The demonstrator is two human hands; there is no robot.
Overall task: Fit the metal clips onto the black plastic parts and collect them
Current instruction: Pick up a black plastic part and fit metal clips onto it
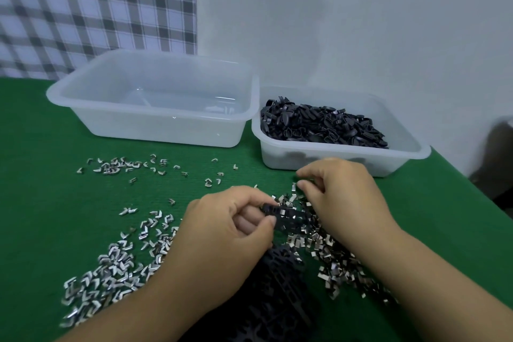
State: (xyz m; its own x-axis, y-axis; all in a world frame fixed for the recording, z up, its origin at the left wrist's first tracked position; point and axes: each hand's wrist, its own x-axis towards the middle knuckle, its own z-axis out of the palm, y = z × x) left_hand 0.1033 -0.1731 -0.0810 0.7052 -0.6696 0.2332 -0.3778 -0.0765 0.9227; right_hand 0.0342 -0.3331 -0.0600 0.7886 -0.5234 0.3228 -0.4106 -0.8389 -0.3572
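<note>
Head view, assembly in progress. The green tabletop [41, 203] ends at the rear against a checked cloth [83, 8] and a pale wall [361, 22]. Its right edge runs diagonally just past the corner of the right tub [333, 157]. This tub and the left tub [144, 130], both translucent, stand side by side at the rear with their rims almost touching. A band of green surface separates the left tub from the nearer scatter. The right tub's near wall lies just beyond the knuckles of the right hand [344, 200].

The left hand [227, 230] pinches a black plastic part [277, 211] between thumb and curled fingers. The part is dark, slotted and elongated, with a bright clip at its middle. The right hand's thumb and forefinger are closed together over the clips, but it cannot be told whether one sits between them.

Metal clips [111, 266], small bent silver pieces, lie strewn left of the hands, in a dense pile under the right wrist, and thinly near the left tub. A heap of black parts [280, 286] lies between the forearms, and another fills the right tub.
</note>
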